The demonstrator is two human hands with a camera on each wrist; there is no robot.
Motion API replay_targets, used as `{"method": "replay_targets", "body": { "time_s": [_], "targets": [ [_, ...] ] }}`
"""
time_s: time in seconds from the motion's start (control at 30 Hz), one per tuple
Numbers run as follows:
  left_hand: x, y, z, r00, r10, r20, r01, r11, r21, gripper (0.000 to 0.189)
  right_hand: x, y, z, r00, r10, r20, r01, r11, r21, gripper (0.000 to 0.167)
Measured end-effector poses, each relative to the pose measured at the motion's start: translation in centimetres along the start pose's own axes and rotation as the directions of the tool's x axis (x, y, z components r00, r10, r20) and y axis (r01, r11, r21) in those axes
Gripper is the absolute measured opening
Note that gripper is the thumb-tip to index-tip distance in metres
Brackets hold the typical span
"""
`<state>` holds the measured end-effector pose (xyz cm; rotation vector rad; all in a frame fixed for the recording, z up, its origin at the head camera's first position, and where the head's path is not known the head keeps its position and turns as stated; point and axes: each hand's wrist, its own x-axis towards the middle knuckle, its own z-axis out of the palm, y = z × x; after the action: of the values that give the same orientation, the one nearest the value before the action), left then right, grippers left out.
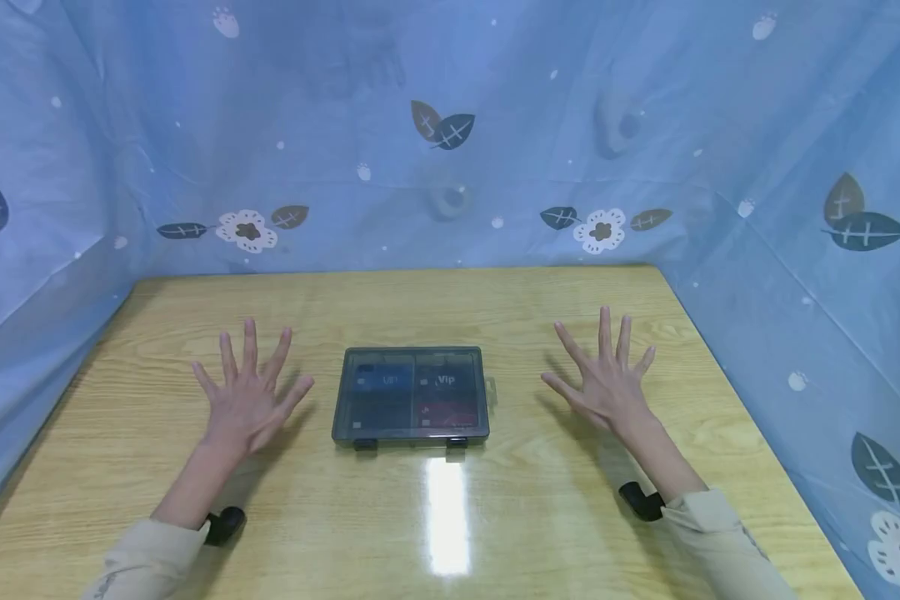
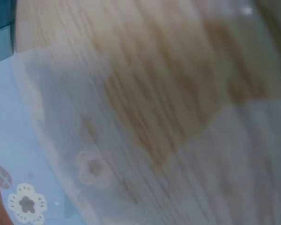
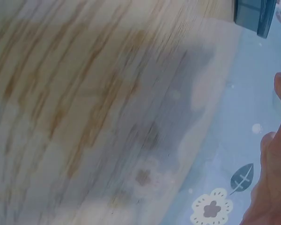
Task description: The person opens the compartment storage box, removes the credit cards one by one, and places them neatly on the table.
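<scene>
A flat plastic case with a see-through lid lies closed on the table, between the two hands. Through its lid show dark blue and red items, with "Vip" printed on one. To the left of the case is my left hand, its fingers spread wide and holding nothing. My right hand is spread the same way on the other side, apart from the case. In the right wrist view, part of the right hand appears at the right edge, and a corner of the case at the top.
The wooden table has a glossy top with a bright light reflection. A blue cloth with leaf and flower prints hangs behind the table and along both sides. Black wrist straps sit by the light sleeves.
</scene>
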<state>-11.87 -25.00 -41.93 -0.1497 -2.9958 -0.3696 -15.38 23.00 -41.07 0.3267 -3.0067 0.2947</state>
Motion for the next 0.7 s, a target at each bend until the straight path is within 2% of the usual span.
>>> {"method": "replay_targets", "body": {
  "time_s": [0.2,0.3,0.43,0.57,0.7],
  "targets": [
    [-0.6,0.8,0.1,0.997,0.049,0.056,-0.044,0.996,-0.081,0.076,-0.9,-0.8,-0.2,0.999,-0.047,-0.023,0.047,0.999,-0.014,0.078],
    [-1.1,1.4,-0.1,0.995,0.084,0.050,-0.077,0.989,-0.125,0.077,-1.4,-1.5,-0.3,0.994,-0.093,-0.051,0.093,0.996,-0.019,0.078],
    [-1.9,1.9,-0.4,0.994,0.099,0.038,-0.088,0.972,-0.218,0.078,-2.4,-2.5,-0.5,0.987,-0.151,-0.064,0.150,0.989,-0.019,0.078],
    [-2.3,2.1,-0.7,0.993,0.119,0.014,-0.105,0.923,-0.370,0.075,-3.4,-3.7,-0.9,0.977,-0.202,-0.063,0.203,0.979,0.002,0.076],
    [-2.4,2.1,-0.7,0.986,0.163,-0.041,-0.160,0.841,-0.517,0.064,-4.4,-5.4,-1.4,0.966,-0.255,-0.044,0.257,0.965,0.053,0.073]
  ]
}}
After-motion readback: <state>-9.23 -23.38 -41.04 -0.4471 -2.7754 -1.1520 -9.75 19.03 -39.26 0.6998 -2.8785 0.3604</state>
